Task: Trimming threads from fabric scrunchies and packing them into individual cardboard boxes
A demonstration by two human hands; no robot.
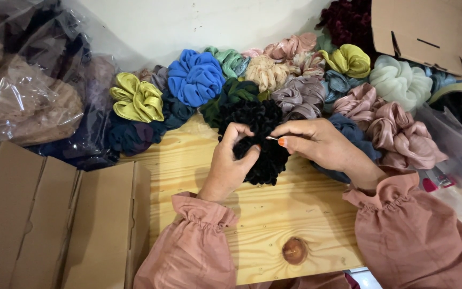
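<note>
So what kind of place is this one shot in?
Probably a small home workshop or packing spot for handmade hair scrunchies. Both hands, left hand and right hand, hold a black scrunchie over a wooden table, with a heap of coloured scrunchies behind and flat cardboard boxes alongside.

The worktop (274,214) is bare pale wood, matt, with visible grain and one dark glossy knot (294,250). The black scrunchie (260,140) in the hands looks like plush, fuzzy velvet-type cloth, totally matt. The yellow scrunchie (136,98) and the pink ones (397,131) are shiny satin, while the blue scrunchie (195,76) is a duller, softer fabric. The cardboard boxes (54,219) are plain brown and matt. The plastic bags (25,91) are clear, crinkly and glossy. The sleeves (413,235) are matt woven cloth.
</note>
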